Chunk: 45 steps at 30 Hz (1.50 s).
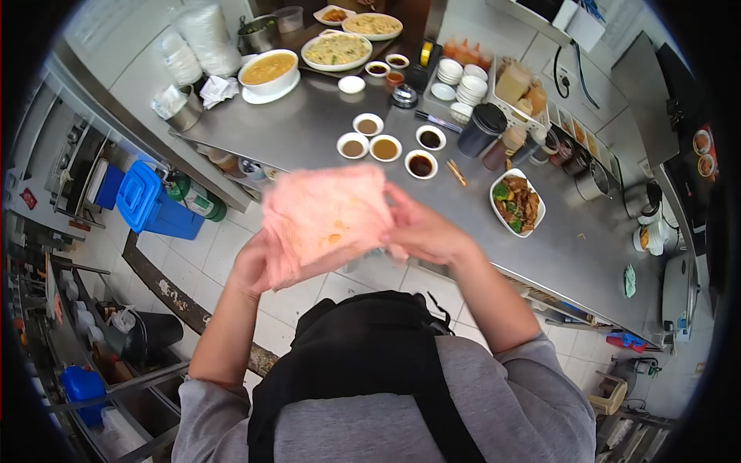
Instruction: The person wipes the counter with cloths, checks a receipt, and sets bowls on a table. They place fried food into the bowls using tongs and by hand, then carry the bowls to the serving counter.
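A pink cloth (328,212) with small orange stains hangs folded between my two hands, in front of the counter's edge and blurred at its border. My left hand (253,261) grips its lower left side. On the right side, my right hand (413,224) pinches the cloth, with the fingers partly behind it. Just beyond the cloth on the counter are small white sauce dishes, among them one with brown sauce (384,147) and one with dark sauce (421,164).
The steel counter (571,266) holds a dish of meat and broccoli (516,203), a soup bowl (268,69), a rice plate (337,50), a dark lidded cup (482,128) and stacked white dishes. A blue bin (158,204) stands on the floor at left.
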Each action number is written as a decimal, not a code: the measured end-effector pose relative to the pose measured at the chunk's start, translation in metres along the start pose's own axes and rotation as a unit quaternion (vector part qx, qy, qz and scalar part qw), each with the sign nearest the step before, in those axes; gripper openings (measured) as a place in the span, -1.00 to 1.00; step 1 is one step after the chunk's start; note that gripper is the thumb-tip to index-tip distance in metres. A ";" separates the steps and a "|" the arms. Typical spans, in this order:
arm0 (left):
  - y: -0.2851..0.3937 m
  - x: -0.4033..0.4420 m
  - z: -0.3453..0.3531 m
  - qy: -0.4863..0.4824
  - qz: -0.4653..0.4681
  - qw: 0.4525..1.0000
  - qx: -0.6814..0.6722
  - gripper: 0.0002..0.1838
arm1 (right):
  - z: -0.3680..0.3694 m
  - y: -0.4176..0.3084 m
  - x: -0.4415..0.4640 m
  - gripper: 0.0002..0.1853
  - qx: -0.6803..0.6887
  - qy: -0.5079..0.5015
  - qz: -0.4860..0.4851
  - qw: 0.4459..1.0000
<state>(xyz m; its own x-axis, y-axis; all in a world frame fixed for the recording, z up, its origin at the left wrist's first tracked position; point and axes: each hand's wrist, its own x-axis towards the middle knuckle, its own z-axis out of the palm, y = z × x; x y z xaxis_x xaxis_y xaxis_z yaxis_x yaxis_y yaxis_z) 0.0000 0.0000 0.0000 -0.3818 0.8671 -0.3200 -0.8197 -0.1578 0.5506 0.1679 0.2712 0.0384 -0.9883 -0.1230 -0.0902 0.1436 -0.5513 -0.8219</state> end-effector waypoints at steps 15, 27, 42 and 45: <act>0.175 -0.068 -0.005 -0.087 0.106 0.764 0.630 -0.61 | 0.072 -0.022 0.031 -0.63 -0.388 0.156 -0.106 0.902; 0.017 0.015 0.058 -0.156 -0.126 0.896 0.395 -0.49 | 0.061 0.086 0.017 -0.54 -0.370 0.238 -0.115 0.891; -0.229 0.283 0.158 -0.055 -0.178 0.906 0.380 -0.52 | -0.128 0.047 -0.272 -0.54 0.025 0.714 -0.292 0.636; -0.249 0.309 0.177 -0.028 -0.177 0.904 0.388 -0.52 | -0.184 0.044 -0.271 -0.49 -0.056 0.732 -0.244 0.634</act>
<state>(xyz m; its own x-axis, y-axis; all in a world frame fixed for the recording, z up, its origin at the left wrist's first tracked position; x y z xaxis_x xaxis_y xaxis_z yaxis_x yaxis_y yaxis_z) 0.1620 0.3908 -0.0996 -0.1147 0.8246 -0.5539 -0.3322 0.4937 0.8037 0.4325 0.4321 -0.0763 0.0855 0.9821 -0.1678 -0.1210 -0.1569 -0.9802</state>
